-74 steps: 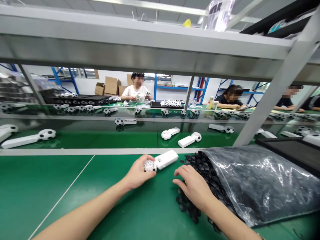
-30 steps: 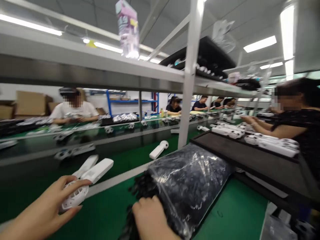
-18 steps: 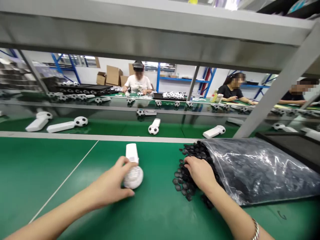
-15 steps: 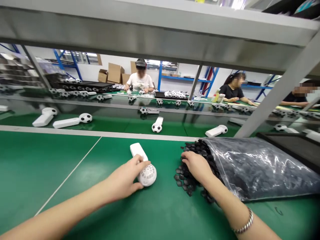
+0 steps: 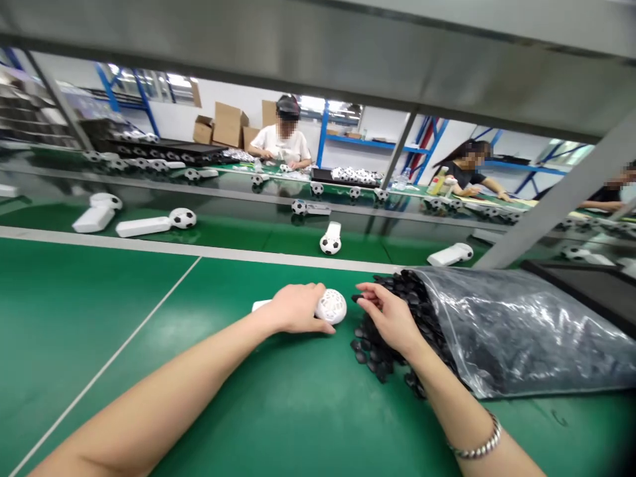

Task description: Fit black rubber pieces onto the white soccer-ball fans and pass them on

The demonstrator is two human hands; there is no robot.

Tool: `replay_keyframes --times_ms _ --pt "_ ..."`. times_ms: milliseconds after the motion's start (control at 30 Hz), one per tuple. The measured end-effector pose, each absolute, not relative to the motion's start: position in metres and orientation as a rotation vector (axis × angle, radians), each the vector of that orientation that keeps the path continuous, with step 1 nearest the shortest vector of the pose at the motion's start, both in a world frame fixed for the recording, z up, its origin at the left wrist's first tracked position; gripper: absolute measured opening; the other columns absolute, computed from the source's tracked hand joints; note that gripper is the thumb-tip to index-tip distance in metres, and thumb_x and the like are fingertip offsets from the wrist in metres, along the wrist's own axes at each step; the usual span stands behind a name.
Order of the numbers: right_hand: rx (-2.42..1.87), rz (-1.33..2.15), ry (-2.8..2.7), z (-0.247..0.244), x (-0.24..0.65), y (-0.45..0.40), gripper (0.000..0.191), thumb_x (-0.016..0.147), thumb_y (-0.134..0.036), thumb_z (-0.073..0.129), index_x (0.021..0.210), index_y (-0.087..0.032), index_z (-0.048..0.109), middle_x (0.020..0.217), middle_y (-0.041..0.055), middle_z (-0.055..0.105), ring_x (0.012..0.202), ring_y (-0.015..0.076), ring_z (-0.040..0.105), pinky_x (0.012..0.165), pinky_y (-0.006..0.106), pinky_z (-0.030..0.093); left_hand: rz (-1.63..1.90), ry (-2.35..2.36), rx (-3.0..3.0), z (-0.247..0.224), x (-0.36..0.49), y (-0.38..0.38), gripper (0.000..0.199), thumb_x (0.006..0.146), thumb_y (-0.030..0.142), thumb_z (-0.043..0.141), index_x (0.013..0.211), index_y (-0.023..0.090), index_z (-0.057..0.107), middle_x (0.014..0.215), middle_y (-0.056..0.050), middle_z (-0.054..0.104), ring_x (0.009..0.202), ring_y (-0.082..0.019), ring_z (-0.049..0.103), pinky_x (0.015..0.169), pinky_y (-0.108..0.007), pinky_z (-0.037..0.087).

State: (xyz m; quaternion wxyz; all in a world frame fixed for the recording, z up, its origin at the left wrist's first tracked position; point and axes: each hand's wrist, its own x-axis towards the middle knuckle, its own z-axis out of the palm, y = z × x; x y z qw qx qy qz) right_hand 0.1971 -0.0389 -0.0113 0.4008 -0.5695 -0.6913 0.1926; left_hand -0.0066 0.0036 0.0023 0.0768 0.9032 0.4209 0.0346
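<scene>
My left hand [image 5: 301, 309] is wrapped round a white device whose round, openwork ball head [image 5: 331, 307] points right; the end of its handle shows left of my wrist. Between the thumb and fingers of my right hand [image 5: 390, 317] is a small black piece [image 5: 357, 298], just right of the ball head. Under and beside that hand lies a heap of black pieces [image 5: 370, 348], spilling from the mouth of a clear plastic bag [image 5: 527, 331].
Beyond the pale strip [image 5: 238, 254], white devices with black-and-white ball heads [image 5: 183, 218] lie on a green belt. A slanted metal post [image 5: 546, 195] stands at right, beneath an overhead shelf. A person in white [image 5: 281, 140] sits opposite; others sit further right.
My left hand has moved right and slightly up, turning the device so its ball head points right. My right hand has lifted off the heap with a black piece in its fingertips.
</scene>
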Motion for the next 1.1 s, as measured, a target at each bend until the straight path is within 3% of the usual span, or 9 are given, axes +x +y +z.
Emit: replay_keyframes --times_ms 167,367,600,733,900,1100 --pt "-1.413 0.611 -1.748 -0.003 0.189 -0.046 0.01 0.077 -0.024 0.053 0.084 -0.019 0.059 0.074 0.0001 0.063 0.069 0.013 0.06 0.066 0.024 0.047 0.139 1.449 2.592 0.003 -0.005 0.006 0.066 0.064 0.067 0.047 0.109 0.018 0.042 0.104 -0.011 0.057 0.088 -0.029 0.058 0.067 -0.036 0.045" --pt "-1.537 0.357 -1.978 -0.003 0.193 -0.048 0.006 0.078 -0.021 0.052 0.074 -0.02 0.057 0.073 -0.0005 0.06 0.068 0.0131 0.055 0.066 0.026 0.042 0.085 1.475 2.458 0.006 -0.003 -0.001 0.064 0.067 0.063 0.045 0.109 0.015 0.043 0.102 -0.013 0.058 0.089 -0.03 0.057 0.066 -0.037 0.045" --pt "-1.415 0.521 -1.904 -0.004 0.191 -0.048 0.019 0.081 -0.018 0.048 0.097 -0.02 0.057 0.087 0.0018 0.06 0.079 0.0127 0.057 0.073 0.025 0.044 0.183 1.324 2.515 0.003 -0.002 -0.003 0.061 0.069 0.054 0.05 0.119 0.021 0.038 0.113 -0.009 0.051 0.094 -0.027 0.055 0.071 -0.035 0.045" --pt "-1.353 0.652 -1.883 -0.002 0.186 -0.052 0.011 0.082 -0.02 0.048 0.087 -0.02 0.058 0.079 -0.0005 0.062 0.07 0.0116 0.057 0.067 0.024 0.045 0.214 1.328 2.505 0.003 -0.002 -0.003 0.061 0.067 0.054 0.052 0.118 0.023 0.04 0.11 -0.007 0.051 0.09 -0.025 0.056 0.068 -0.033 0.045" --pt "-1.302 0.491 -1.925 -0.002 0.181 -0.054 0.008 0.08 -0.022 0.053 0.082 -0.02 0.06 0.08 0.0012 0.06 0.073 0.0127 0.055 0.068 0.024 0.044 0.284 1.269 2.494 0.005 -0.002 -0.002 0.076 0.06 0.056 0.06 0.125 0.026 0.035 0.115 -0.005 0.047 0.095 -0.026 0.054 0.071 -0.032 0.045" --pt "-1.284 0.592 -1.942 -0.003 0.176 -0.058 0.007 0.081 -0.022 0.052 0.082 -0.02 0.058 0.078 -0.0002 0.06 0.07 0.0115 0.055 0.065 0.023 0.043 0.32 1.248 2.456 0.004 -0.003 0.001 0.07 0.062 0.057 0.057 0.123 0.026 0.04 0.114 -0.005 0.049 0.094 -0.024 0.055 0.074 -0.031 0.044"
